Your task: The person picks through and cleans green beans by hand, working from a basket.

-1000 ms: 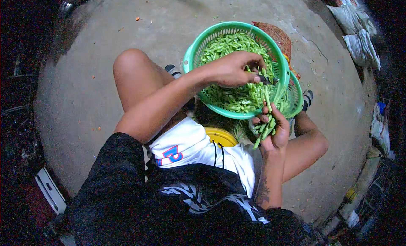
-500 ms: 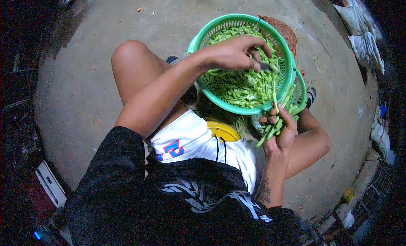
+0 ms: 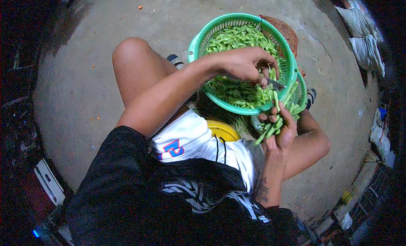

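A bare concrete floor [image 3: 105, 26] carries small orange scraps [image 3: 140, 8] and crumpled pale bags [image 3: 363, 34] at its edge.

yellow lid [image 3: 221, 131] – by the lap | white sacks [image 3: 364, 28] – far right | concrete floor [image 3: 84, 76]

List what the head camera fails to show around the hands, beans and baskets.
- Knife: handle hidden inside the left hand.
- Second green basket: mostly covered by the large green basket.
- Yellow lid: partly hidden under that basket.
- Bean bundle: count unclear, wrapped by the right hand.
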### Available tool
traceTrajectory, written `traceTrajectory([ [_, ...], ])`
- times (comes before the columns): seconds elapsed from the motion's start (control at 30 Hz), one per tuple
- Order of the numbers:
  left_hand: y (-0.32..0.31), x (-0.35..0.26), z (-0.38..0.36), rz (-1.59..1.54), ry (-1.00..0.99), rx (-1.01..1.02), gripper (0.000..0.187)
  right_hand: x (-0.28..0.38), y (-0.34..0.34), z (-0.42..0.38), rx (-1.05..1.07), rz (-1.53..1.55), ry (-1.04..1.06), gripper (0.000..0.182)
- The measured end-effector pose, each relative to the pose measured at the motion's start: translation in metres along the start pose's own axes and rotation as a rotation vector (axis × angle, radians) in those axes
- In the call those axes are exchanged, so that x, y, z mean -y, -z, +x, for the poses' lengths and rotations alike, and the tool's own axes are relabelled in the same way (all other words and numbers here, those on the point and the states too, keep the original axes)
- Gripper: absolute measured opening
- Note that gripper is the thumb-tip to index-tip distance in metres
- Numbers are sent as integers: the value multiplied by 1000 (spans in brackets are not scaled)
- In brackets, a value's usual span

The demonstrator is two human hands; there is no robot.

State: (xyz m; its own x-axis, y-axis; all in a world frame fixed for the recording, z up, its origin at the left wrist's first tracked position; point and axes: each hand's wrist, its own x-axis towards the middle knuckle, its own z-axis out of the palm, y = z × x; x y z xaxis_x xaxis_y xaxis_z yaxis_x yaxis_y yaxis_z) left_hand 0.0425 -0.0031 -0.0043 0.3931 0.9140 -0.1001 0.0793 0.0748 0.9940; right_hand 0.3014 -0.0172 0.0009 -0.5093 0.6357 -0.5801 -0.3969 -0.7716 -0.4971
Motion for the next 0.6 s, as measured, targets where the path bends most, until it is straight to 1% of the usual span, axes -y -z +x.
traceTrajectory([
  [0.03,1,2,1,21,-2,3,36,0,0,0,-6,-5,-5,17],
  [0.1,16,7,0,96,-169,-119,33,-1,-1,-1,-21,-33,30,18],
  [0.13,25,7,-4,-52,-36,-121,38,0,0,-1,-30,-33,40,18],
  [0.23,20,-1,-7,11,-17,-98,43,2,-2,1,-42,-36,18,18],
  [0.27,11,-3,-6,6,7,-45,46,1,-4,2,-40,-35,20,18],
  [0.3,2,0,-5,-111,5,36,45,-1,-7,3,-16,-28,20,18],
  [0.37,0,6,0,-141,-20,47,42,-1,-7,4,-1,-28,13,18],
  [0.43,11,-4,-6,4,-27,-27,40,-1,-6,2,-27,-56,46,19],
  [0.47,18,10,-3,-105,-38,-36,39,1,-4,3,-12,-50,39,19],
  [0.5,19,7,-4,-101,-38,-35,39,1,-4,3,-10,-48,40,19],
  [0.57,23,1,-7,68,-29,-110,38,1,-5,3,27,-12,40,19],
  [0.6,17,0,-6,15,-24,-96,37,1,-7,5,28,-10,42,19],
])
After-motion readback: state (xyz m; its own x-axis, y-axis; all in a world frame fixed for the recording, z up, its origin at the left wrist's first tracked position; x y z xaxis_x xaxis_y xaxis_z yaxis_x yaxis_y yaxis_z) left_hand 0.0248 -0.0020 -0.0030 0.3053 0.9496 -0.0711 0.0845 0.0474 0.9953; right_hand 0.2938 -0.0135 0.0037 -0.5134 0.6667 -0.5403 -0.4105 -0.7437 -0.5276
